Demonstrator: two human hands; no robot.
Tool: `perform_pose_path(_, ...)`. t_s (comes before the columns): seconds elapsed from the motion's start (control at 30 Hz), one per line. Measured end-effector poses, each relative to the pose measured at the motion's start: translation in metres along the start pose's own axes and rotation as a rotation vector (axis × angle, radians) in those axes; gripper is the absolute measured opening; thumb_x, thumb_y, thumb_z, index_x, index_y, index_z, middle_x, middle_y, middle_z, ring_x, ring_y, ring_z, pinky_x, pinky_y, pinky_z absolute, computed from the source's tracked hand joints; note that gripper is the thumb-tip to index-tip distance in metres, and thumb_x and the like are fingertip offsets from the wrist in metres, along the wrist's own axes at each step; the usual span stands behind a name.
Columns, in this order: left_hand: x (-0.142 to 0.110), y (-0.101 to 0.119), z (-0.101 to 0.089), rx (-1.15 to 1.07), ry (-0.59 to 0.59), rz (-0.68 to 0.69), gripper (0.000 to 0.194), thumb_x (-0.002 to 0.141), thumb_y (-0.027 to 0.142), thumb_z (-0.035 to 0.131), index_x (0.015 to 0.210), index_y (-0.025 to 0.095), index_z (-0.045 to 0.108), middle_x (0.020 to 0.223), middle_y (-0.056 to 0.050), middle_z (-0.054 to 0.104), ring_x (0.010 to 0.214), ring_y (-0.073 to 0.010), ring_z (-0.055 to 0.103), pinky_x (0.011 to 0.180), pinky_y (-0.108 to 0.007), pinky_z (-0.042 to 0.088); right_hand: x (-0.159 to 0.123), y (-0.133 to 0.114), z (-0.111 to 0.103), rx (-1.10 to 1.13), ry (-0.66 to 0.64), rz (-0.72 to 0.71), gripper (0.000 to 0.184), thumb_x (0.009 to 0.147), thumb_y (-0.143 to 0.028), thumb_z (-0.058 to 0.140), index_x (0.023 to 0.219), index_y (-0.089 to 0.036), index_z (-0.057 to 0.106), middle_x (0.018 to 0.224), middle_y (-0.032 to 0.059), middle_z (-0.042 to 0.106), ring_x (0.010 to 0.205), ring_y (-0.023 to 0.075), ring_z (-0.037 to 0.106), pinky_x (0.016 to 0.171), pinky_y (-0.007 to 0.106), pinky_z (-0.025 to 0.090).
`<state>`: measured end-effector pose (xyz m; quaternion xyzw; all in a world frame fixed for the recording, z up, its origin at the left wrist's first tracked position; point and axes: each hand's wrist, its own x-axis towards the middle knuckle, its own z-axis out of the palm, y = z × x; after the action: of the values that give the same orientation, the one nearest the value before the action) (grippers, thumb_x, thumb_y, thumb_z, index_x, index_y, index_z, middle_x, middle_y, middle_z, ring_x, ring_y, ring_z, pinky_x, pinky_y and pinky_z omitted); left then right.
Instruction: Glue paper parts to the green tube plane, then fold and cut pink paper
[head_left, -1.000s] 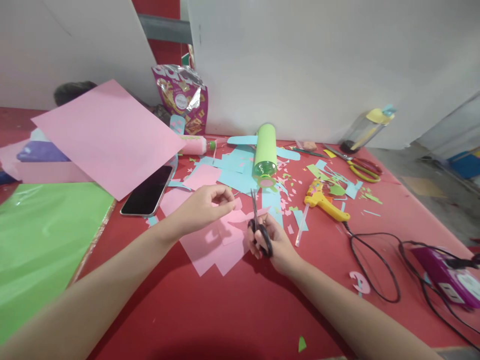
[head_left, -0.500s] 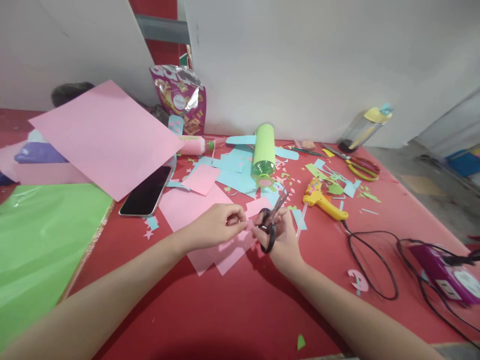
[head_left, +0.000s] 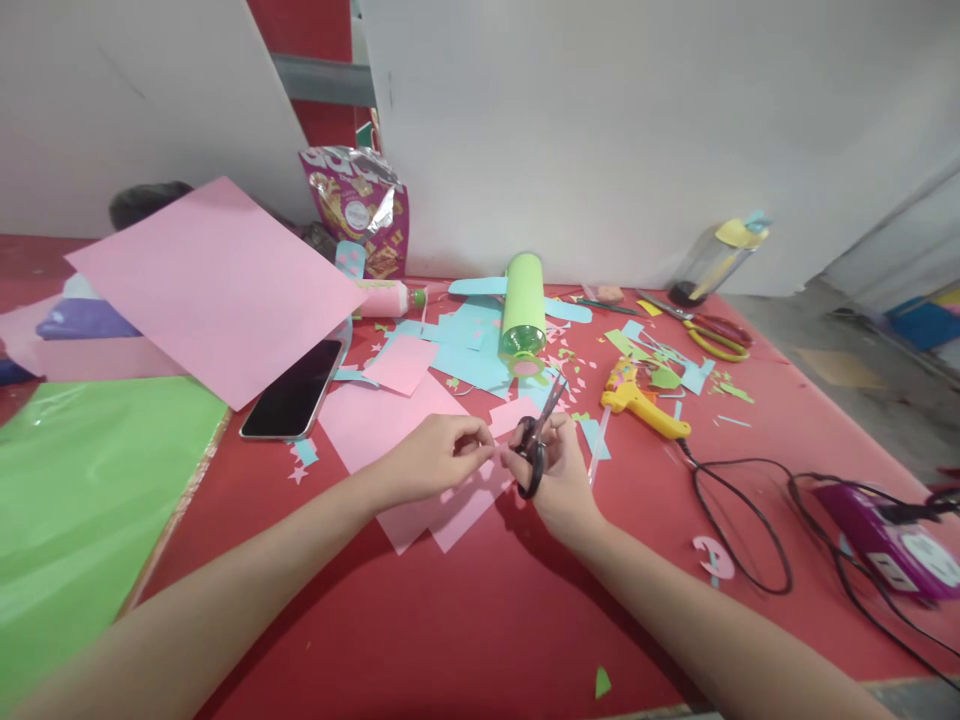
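Scissors with black handles are in my right hand, blades pointing up and away from me. My left hand is closed in a pinch on a small pink paper piece, mostly hidden by the fingers. The thumb and finger of my right hand meet the same piece from the other side. Below both hands lie pink paper sheets on the red table. Beyond them is a green-wrapped bottle with light-blue paper wings.
A yellow glue gun lies to the right, its cord running to a purple power strip. Left are a phone, a large pink sheet and a green sheet. Paper scraps and red-and-yellow-handled scissors lie farther back.
The camera view has shifted slightly. Both hands stay together at the pink paper piece, and the scissors in my right hand have turned a little.
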<state>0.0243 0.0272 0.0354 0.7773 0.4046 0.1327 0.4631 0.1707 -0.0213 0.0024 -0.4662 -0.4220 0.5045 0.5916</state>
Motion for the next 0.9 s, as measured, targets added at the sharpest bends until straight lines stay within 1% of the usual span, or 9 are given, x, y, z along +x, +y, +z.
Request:
perform_pose_path(0.1,-0.0004,0.0004,-0.0019,0.015,0.013,0.0,0.014,0.074,0.024,0.044,0.065,0.018,0.052,0.064,0.002,0.052,0.058,-0.0115,0.046,0.056,-0.023,0.036,0.0011,-0.0012,0.0006,-0.015,0.017,0.009,0.038,0.058,-0.009,0.065,0.072,-0.023,0.032,0.069,-0.0081,0.049,0.063,0.008,0.051,0.054,0.021,0.04)
perform_pose_path(0.3,-0.0016,-0.0023,-0.0032,0.04,-0.011,0.017,0.01,0.07,0.019,0.042,0.062,0.018,0.049,0.059,0.003,0.049,0.056,-0.0106,0.044,0.055,-0.022,0.036,0.0,0.0001,0.0,-0.044,0.004,-0.013,0.036,0.059,-0.008,0.061,0.072,-0.024,0.032,0.068,-0.0086,0.049,0.055,0.007,0.048,0.048,0.02,0.037)
perform_pose_path(0.37,-0.0015,-0.0034,-0.0032,0.04,-0.034,0.023,0.01,0.07,0.018,0.042,0.063,0.018,0.049,0.057,0.004,0.048,0.054,-0.0104,0.044,0.054,-0.022,0.035,-0.0005,0.0013,-0.0003,-0.058,-0.005,-0.032,0.035,0.06,-0.007,0.06,0.072,-0.024,0.031,0.067,-0.0085,0.049,0.056,0.007,0.048,0.049,0.019,0.037)
perform_pose_path(0.47,-0.0013,-0.0041,-0.0029,0.051,-0.064,0.044,0.01,0.071,0.019,0.043,0.065,0.018,0.051,0.055,0.004,0.048,0.052,-0.0101,0.044,0.052,-0.021,0.034,-0.0014,0.0027,0.0001,-0.054,-0.027,-0.056,0.035,0.06,-0.007,0.061,0.072,-0.024,0.032,0.067,-0.0084,0.049,0.058,0.0072,0.047,0.052,0.02,0.038)
perform_pose_path(0.63,-0.0012,-0.0031,-0.0031,0.064,-0.069,0.065,0.012,0.074,0.023,0.045,0.067,0.018,0.053,0.055,0.004,0.05,0.052,-0.0101,0.044,0.051,-0.021,0.034,-0.0025,0.0047,0.0012,-0.05,-0.098,-0.047,0.036,0.06,-0.009,0.063,0.073,-0.024,0.033,0.068,-0.0081,0.049,0.057,0.007,0.044,0.053,0.02,0.037)
perform_pose_path(0.73,-0.0005,-0.003,-0.0028,0.069,-0.078,0.074,0.015,0.076,0.026,0.045,0.066,0.018,0.054,0.054,0.004,0.05,0.052,-0.0103,0.044,0.051,-0.021,0.034,-0.0019,0.0059,0.0016,-0.048,-0.099,-0.054,0.036,0.062,-0.009,0.063,0.074,-0.024,0.033,0.068,-0.0081,0.048,0.057,0.0071,0.044,0.053,0.021,0.037)
perform_pose_path(0.9,0.0005,-0.0022,-0.001,0.042,0.023,0.039,0.02,0.076,0.032,0.046,0.067,0.017,0.055,0.061,0.002,0.051,0.056,-0.0111,0.045,0.055,-0.022,0.036,-0.0009,0.0034,0.0035,-0.057,-0.057,-0.056,0.037,0.061,-0.013,0.066,0.073,-0.024,0.032,0.067,-0.0076,0.046,0.057,0.008,0.043,0.052,0.021,0.037)
